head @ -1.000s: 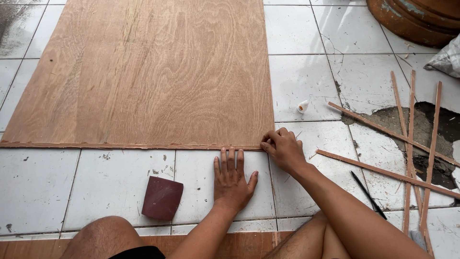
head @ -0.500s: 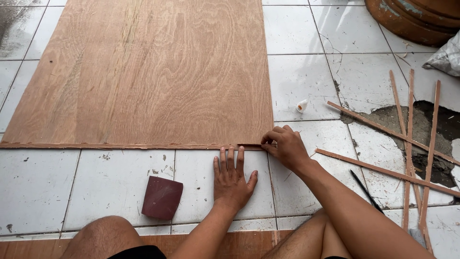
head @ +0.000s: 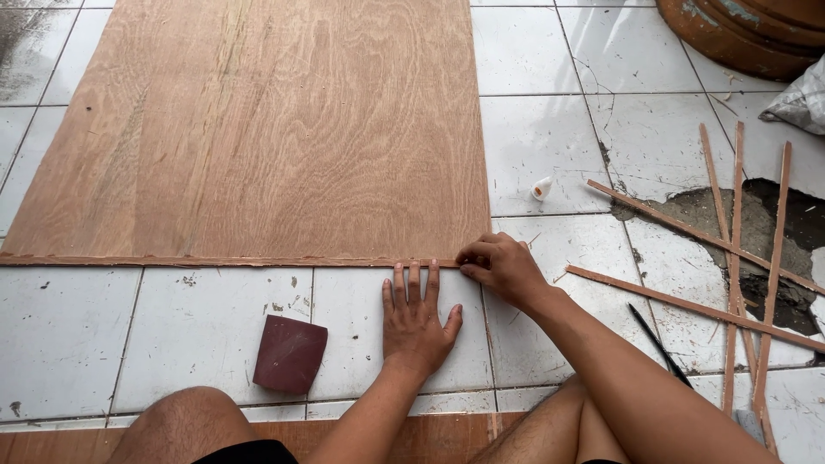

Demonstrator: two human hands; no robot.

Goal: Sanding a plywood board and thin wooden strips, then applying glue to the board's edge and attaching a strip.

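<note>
A large, flat sheet of brown plywood lies on the white tiled floor, filling the upper left of the view. A thin wooden edging strip runs along its near edge, from the left border of the view to the sheet's near right corner.

The right hand sits at that corner, its fingers curled together and pinched on the end of the strip. The left hand lies palm down on the tile just beside it, fingers straight and slightly spread, the fingertips touching the strip's near side; it holds nothing.

On the tile to the left of the left hand lies a dark red rectangular piece of sandpaper, apart from both hands and the sheet. A small white plastic cap lies on the floor to the right of the sheet's right edge, near it but not touching.

Further right, several long thin wooden strips lie crossed over one another, partly over a broken patch of floor where bare grey concrete shows. A slim black pencil-like stick lies beside the right forearm. In the top right corner stands a round rusty-brown drum, only its base showing, so its contents cannot be seen; a crumpled grey plastic bag lies beside it.

Bare tile lies between the sheet's right edge and the strips, and in front of the near edge up to the person's knees.
</note>
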